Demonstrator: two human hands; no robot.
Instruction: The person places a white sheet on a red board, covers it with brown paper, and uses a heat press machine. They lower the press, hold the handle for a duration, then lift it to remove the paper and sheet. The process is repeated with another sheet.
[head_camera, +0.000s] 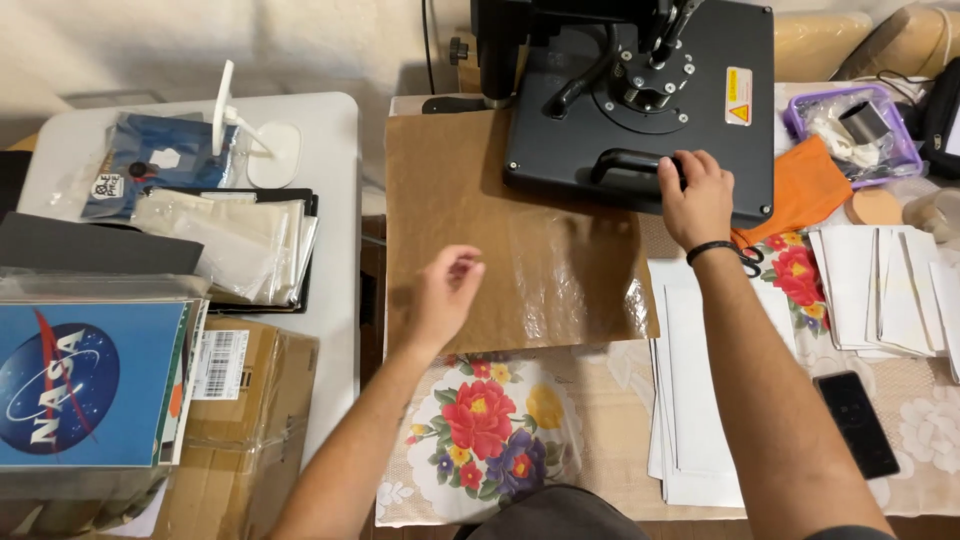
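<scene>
While the right hand (697, 197) is closed around the heat press handle (628, 160) to steady it, the left hand (445, 293) is held empty, loosely curled, over the brown sheet (450, 190).

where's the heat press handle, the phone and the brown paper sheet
heat press handle (625, 160), head view, bare left part of the bar
phone (856, 422), head view, middle of its dark screen
brown paper sheet (450, 190), head view, upper left area

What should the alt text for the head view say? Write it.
A person's right hand grips the handle of a black heat press, while the left hand hovers open over a brown paper sheet below it. White paper stacks and a dark phone lie nearby.
</scene>
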